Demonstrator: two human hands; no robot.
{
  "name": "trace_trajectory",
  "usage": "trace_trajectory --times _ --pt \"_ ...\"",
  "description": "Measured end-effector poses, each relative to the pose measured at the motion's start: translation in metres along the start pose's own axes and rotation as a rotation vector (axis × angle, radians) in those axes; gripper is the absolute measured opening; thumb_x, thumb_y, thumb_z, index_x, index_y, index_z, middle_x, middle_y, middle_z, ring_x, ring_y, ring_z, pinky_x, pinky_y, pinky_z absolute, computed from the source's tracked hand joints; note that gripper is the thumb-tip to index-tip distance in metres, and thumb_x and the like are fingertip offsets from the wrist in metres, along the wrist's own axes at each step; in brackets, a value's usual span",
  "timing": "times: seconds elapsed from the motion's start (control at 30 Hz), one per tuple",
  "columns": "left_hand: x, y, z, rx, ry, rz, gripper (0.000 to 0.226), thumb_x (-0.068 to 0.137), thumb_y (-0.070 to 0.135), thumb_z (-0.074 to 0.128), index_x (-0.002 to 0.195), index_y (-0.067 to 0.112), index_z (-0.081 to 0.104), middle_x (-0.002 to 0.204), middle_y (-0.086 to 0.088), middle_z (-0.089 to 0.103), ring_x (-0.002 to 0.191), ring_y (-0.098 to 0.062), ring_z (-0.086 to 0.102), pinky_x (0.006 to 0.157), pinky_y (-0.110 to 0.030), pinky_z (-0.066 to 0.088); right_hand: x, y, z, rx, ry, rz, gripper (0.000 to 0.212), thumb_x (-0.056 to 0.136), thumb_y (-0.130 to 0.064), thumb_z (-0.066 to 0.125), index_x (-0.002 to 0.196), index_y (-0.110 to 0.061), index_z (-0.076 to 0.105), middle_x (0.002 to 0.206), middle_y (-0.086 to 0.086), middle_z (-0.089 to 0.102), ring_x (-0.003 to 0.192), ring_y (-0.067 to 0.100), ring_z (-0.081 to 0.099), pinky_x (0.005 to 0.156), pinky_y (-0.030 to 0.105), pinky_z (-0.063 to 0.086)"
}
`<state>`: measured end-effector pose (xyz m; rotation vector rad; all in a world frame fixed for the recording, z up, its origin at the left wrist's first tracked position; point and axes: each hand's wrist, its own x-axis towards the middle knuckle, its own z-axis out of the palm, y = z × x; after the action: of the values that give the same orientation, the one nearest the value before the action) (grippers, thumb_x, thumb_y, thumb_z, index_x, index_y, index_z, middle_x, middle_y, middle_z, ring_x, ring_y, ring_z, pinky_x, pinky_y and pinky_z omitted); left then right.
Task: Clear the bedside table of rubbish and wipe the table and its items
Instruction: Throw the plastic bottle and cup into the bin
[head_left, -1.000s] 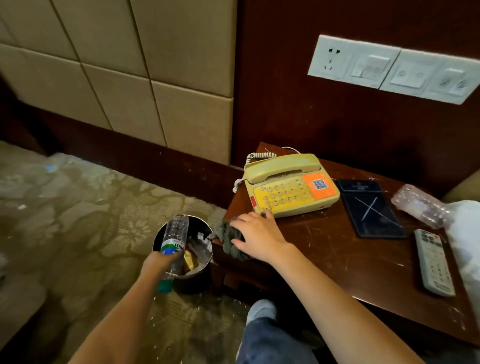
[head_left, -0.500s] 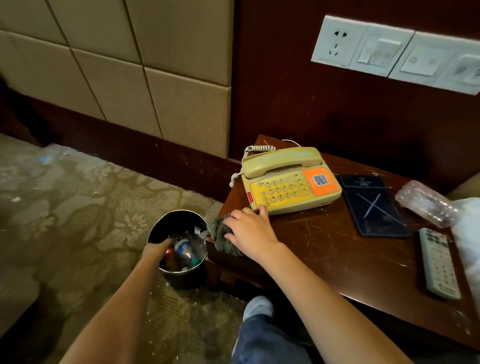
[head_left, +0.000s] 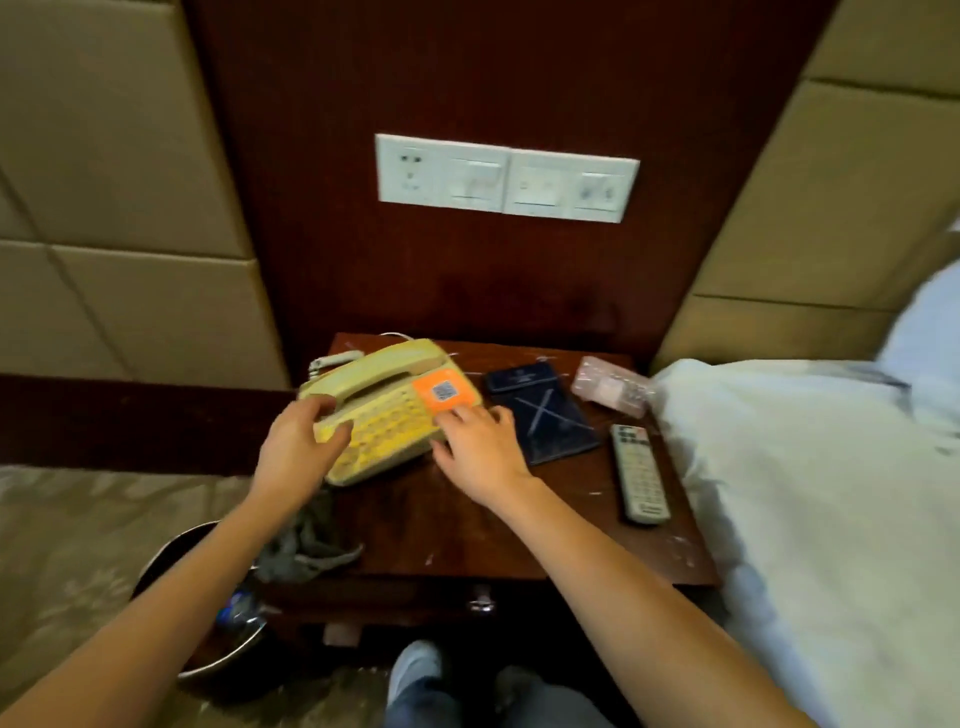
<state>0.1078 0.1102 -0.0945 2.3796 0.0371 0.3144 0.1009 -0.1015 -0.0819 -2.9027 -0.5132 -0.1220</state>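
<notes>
A yellow telephone (head_left: 387, 410) with an orange sticker sits at the back left of the dark wooden bedside table (head_left: 467, 535). My left hand (head_left: 298, 452) grips its left side, thumb on the keypad. My right hand (head_left: 478, 452) holds its front right corner, fingers along the side below the sticker. A grey cloth (head_left: 306, 540) lies loose on the table's front left corner, partly under my left forearm. A crushed clear plastic bottle (head_left: 613, 389) lies at the back right. On the floor to the left, the round bin (head_left: 208, 660) holds a plastic bottle (head_left: 234, 613).
A dark blue folder (head_left: 540, 415) lies right of the telephone and a grey remote (head_left: 639, 473) lies near the table's right edge. White bedding (head_left: 805, 493) borders the table on the right. A white switch panel (head_left: 506, 179) is on the wall above.
My left hand dropped the bottle in the bin and came up to the telephone's left side. My right hand left the cloth and took the telephone's right corner. The view swung right.
</notes>
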Motion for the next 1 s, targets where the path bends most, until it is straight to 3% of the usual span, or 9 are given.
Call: trace_trajectory --times 0.2,0.33,0.5,0.6,0.83,1.0 --pt "0.015 0.083 0.091 0.219 -0.22 0.364 0.043 0.084 0.03 0.066 0.123 0.014 0.057 0.124 -0.008 0.059 0.117 -0.027 0.053 0.096 -0.04 0.044 -0.032 0.134 -0.026 -0.106 0.023 0.379 0.04 0.094 -0.032 0.046 0.132 -0.02 0.047 0.131 0.004 0.051 0.123 0.027 0.045 0.101 0.048 0.032" --pt "0.034 0.126 0.139 0.315 -0.32 0.409 0.053 0.089 0.038 0.058 0.137 0.021 0.043 0.135 -0.003 0.047 0.128 -0.021 0.041 0.104 -0.037 0.038 -0.032 0.196 -0.033 -0.151 -0.031 0.562 0.051 0.092 -0.036 0.052 0.138 -0.021 0.036 0.139 0.008 0.042 0.129 0.029 0.038 0.103 0.049 0.032" --pt "0.053 0.152 0.172 0.395 -0.399 0.354 0.058 0.09 0.041 0.054 0.141 0.024 0.034 0.142 -0.001 0.038 0.133 -0.022 0.033 0.106 -0.04 0.032 -0.013 0.237 -0.029 -0.127 -0.044 0.59 0.076 0.086 -0.039 0.063 0.146 -0.02 0.021 0.149 0.008 0.028 0.137 0.029 0.026 0.106 0.053 0.028" --pt "0.059 0.151 0.179 0.399 -0.416 0.352 0.056 0.091 0.042 0.054 0.141 0.025 0.034 0.141 0.0 0.038 0.133 -0.021 0.033 0.106 -0.041 0.032 -0.004 0.251 -0.023 -0.122 -0.093 0.6 0.079 0.085 -0.037 0.064 0.147 -0.02 0.02 0.151 0.009 0.026 0.14 0.029 0.022 0.109 0.053 0.026" --pt "0.059 0.136 0.169 0.328 -0.448 0.315 0.055 0.09 0.04 0.057 0.139 0.024 0.039 0.139 0.0 0.043 0.131 -0.019 0.036 0.106 -0.039 0.036 -0.005 0.256 -0.022 -0.068 -0.048 0.577 0.052 0.084 -0.036 0.062 0.127 -0.018 0.038 0.129 0.009 0.05 0.121 0.03 0.046 0.099 0.048 0.036" --pt "0.053 0.15 0.148 0.301 -0.425 0.353 0.064 0.088 0.04 0.059 0.143 0.021 0.032 0.142 -0.002 0.039 0.133 -0.022 0.033 0.108 -0.041 0.035 0.0 0.223 -0.056 0.098 0.057 0.49 0.072 0.08 -0.043 0.065 0.139 -0.023 0.031 0.131 0.009 0.046 0.117 0.032 0.05 0.096 0.047 0.042"
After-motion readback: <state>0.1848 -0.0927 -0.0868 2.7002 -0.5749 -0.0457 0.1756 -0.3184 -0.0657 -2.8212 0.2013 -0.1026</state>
